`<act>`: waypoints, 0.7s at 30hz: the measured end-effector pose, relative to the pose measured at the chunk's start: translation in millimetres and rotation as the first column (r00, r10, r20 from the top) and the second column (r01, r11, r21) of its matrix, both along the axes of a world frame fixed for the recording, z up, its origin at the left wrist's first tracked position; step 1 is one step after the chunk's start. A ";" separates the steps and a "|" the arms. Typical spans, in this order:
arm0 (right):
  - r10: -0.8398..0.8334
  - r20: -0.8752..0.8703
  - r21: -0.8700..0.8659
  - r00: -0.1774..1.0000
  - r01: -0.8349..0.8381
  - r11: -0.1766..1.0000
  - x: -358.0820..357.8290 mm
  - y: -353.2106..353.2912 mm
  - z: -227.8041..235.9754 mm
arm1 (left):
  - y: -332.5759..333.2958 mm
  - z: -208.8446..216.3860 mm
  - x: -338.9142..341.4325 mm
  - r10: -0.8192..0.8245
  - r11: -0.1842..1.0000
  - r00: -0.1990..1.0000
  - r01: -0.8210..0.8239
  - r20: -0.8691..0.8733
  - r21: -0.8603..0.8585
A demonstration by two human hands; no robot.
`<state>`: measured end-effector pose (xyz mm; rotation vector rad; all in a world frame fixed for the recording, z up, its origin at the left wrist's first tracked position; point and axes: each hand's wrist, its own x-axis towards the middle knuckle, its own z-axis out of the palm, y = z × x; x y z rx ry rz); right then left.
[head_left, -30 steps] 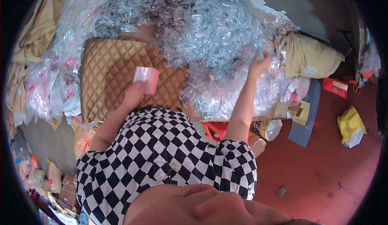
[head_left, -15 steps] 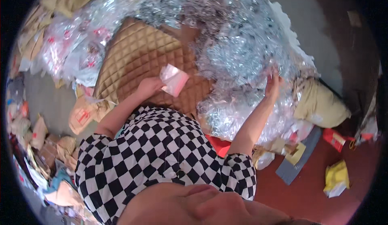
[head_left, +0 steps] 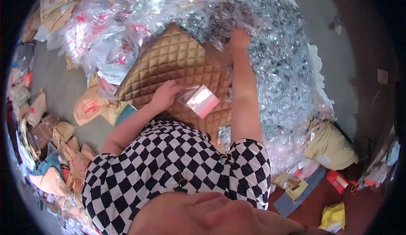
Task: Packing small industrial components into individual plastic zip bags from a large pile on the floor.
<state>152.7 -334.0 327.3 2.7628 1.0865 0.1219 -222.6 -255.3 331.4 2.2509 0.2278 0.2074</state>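
Note:
My left hand is closed on the corner of a small clear plastic bag with a white and pink part. The bag hangs over a brown quilted cushion in front of my body. My right hand reaches far out, its arm crossing the edge of a big pile of crinkled clear plastic packets. It touches a darker, greyish patch of the pile. The fingers dip among the packets, so what they hold, if anything, stays hidden.
More plastic bags with red marks lie far left. Brown paper-like packages are heaped along the left. On the right lie a tan sack, a red packet, a grey strip and a yellow bag.
My right hand has moved left and farther out, from the right of the pile to its darker patch. My left hand has shifted slightly right with the plastic bag. The view has turned slightly.

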 end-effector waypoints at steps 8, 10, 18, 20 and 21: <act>-0.270 -0.458 0.227 0.847 0.405 0.886 26.7 -43.0 42.5 | 44.6 -23.4 -47.0 0.330 0.817 0.931 -0.363 -0.153 -0.448; -0.047 -0.728 0.587 0.684 0.657 0.474 7.4 -59.2 54.8 | 54.9 -12.0 -41.7 0.298 0.844 0.951 -0.305 -0.087 -0.441; 0.134 -0.789 0.372 0.599 0.293 0.881 -97.6 -8.6 119.9 | 59.1 8.2 -34.4 0.256 0.831 0.966 -0.232 -0.024 -0.505; 0.211 -0.768 0.360 0.605 0.136 0.923 -131.4 34.9 134.3 | 65.5 7.6 -40.1 0.221 0.868 0.973 -0.167 0.063 -0.468; 0.232 -0.753 0.354 0.616 0.082 0.932 -141.9 52.2 132.5 | 69.2 9.8 -45.5 0.151 0.883 0.988 -0.138 -0.007 -0.448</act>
